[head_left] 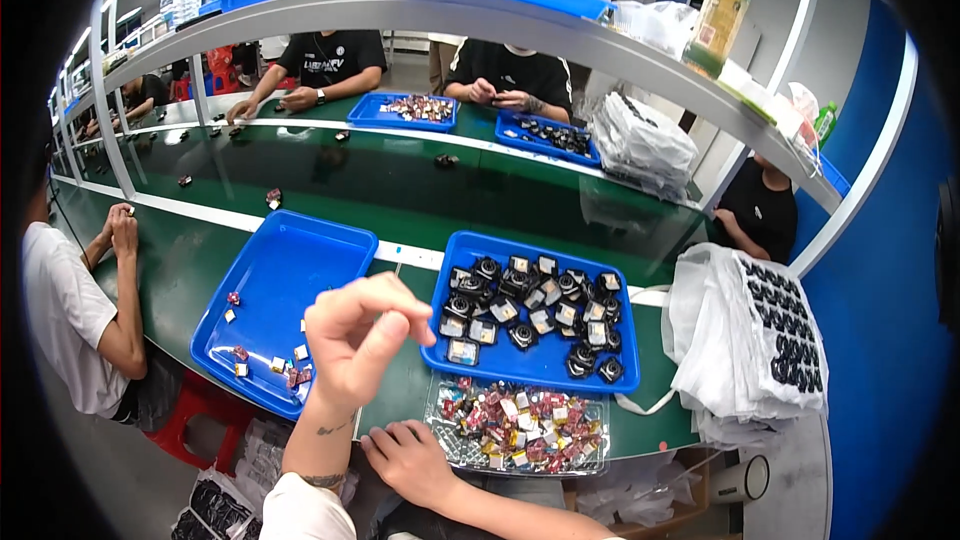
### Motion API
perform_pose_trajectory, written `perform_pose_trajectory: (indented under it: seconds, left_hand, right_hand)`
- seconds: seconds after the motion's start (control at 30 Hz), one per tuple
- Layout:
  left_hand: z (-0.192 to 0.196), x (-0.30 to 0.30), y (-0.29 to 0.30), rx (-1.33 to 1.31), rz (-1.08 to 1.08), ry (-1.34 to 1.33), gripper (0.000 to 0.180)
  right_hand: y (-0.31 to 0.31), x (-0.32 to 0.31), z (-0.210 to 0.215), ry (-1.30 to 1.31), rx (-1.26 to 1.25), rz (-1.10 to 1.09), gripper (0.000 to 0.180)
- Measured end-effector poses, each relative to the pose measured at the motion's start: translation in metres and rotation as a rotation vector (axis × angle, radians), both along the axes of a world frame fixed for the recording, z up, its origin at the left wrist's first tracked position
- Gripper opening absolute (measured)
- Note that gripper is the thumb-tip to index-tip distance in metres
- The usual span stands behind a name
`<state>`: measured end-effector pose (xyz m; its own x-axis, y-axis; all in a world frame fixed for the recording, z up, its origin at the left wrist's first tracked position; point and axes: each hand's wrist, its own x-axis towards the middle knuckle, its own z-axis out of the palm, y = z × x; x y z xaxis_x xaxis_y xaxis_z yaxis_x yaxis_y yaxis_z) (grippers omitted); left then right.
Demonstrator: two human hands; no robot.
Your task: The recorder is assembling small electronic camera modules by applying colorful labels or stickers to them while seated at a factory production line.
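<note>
My left hand (pixel 362 338) is raised between two blue trays, thumb and fingers closed in a pinch; what they hold, if anything, cannot be made out. Its fingertips come up to the left rim of the right blue tray (pixel 530 376), which holds several black housings (pixel 522 336) with round lens-like parts. Lower down, my right hand (pixel 412 462) lies with fingers stretched out on the table's front edge. Beside it, a clear plastic tray (pixel 440 448) is heaped with small red circuit boards (pixel 548 420) bearing white and yellow blocks. A few similar boards lie in the left blue tray (pixel 290 270).
White bags (pixel 700 340) with rows of black parts are stacked at the right. Behind runs a dark green belt (pixel 370 165) under a grey overhead shelf (pixel 400 15) with bottles and trays. A person in a white shirt (pixel 65 310) works at left; others sit across.
</note>
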<state>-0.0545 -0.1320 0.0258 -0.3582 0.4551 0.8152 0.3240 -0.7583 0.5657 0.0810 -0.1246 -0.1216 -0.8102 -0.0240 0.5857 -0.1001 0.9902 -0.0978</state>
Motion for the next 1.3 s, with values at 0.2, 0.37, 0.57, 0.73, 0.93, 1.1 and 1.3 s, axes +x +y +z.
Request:
perform_pose_trajectory:
  seconds: [0.2,0.37,0.57,0.73,0.93,1.1,1.3]
  left_hand:
    - [-0.037,-0.003,-0.036,-0.397,0.144,0.128,0.008]
    - [-0.093,0.001,-0.074,-0.743,0.587,0.443,0.023]
    - [-0.111,0.036,-0.122,-0.899,0.689,0.363,0.031]
    - [-0.130,0.032,-0.128,-0.911,0.731,0.410,0.020]
    - [-0.141,0.027,-0.132,-0.821,0.713,0.426,0.017]
    - [-0.143,0.024,-0.128,-0.740,0.791,0.575,0.014]
    - [-0.152,0.018,-0.128,-0.576,0.813,0.697,0.016]
  right_hand:
    - [-0.003,-0.007,-0.001,0.046,0.005,0.023,0.023]
    - [0.004,-0.009,-0.006,0.056,-0.008,0.019,0.023]
    - [0.004,-0.010,-0.003,0.078,-0.081,0.021,0.020]
    - [0.002,-0.009,-0.003,0.054,-0.128,0.011,0.018]
    - [0.001,-0.010,-0.004,0.082,-0.114,0.003,0.011]
    - [0.003,-0.008,-0.006,0.030,-0.143,-0.001,0.015]
    - [0.005,-0.009,-0.007,0.048,-0.164,-0.009,0.015]
